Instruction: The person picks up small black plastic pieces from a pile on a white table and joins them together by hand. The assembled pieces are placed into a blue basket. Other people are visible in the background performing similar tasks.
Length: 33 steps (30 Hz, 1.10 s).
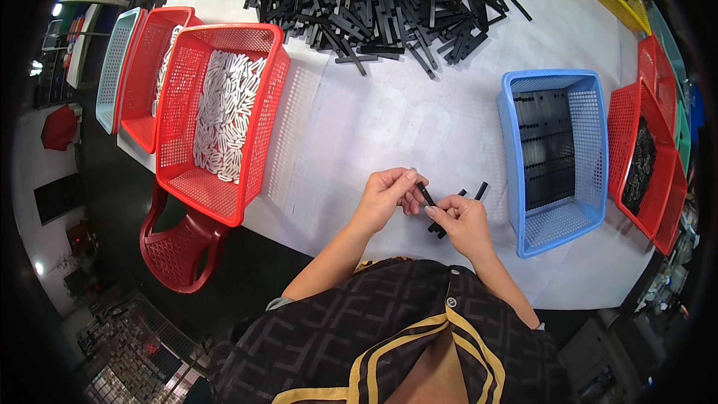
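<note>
Just below the centre of the frame, the person's left hand (387, 196) and right hand (462, 221) meet over the white table (359, 127), both curled around small black plastic strips. The left hand is closed, its fingertips pinching the upper end of a short black strip (427, 195) that slants down toward the right hand. The right hand is also closed, thumb and forefinger on the lower end of that same strip, with further black pieces (436, 230) poking out beneath its fingers (how many it grips cannot be told). Another small black piece (481, 191) lies on the table just to the upper right of the right hand. Right of the hands stands a blue basket (557, 217) with rows of black strips laid flat inside. In the left half of the frame a red basket (187, 179) holds white oblong parts, hanging partly over the table edge, with another red basket (142, 75) and a pale blue one (116, 60) beyond it. Along the top centre sprawls a large pile of black strips (381, 4). A red plastic chair (179, 247) sits at lower left, below the table.
</note>
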Motion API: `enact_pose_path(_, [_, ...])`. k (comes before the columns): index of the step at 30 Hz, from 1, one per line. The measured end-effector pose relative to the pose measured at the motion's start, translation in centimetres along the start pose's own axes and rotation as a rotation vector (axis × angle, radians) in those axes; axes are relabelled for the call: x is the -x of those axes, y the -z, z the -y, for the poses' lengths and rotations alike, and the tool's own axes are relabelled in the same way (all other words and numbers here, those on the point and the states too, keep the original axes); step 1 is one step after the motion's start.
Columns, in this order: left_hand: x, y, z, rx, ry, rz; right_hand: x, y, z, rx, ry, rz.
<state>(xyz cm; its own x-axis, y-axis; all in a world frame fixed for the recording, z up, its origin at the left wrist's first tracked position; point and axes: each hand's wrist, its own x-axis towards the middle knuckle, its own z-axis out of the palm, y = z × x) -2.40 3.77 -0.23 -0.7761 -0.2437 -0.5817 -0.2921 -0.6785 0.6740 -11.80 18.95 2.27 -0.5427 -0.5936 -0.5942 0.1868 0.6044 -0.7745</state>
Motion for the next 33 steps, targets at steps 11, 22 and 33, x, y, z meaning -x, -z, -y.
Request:
enact_pose_path(11, [-0.6,0.1,0.4,-0.239,-0.017,0.001,-0.3,0.6,-0.2,0.124,0.001,-0.009])
enact_pose_path(22, [-0.2,-0.4,1.0,-0.575,0.217,-0.011,-2.6,3.5,-3.0,0.275,0.376,-0.539])
enact_pose_path(33, [-13.9,-3.0,-6.9,-1.178,-0.659,-0.387,-3.2,3.8,-6.5,0.444,0.694,-0.565])
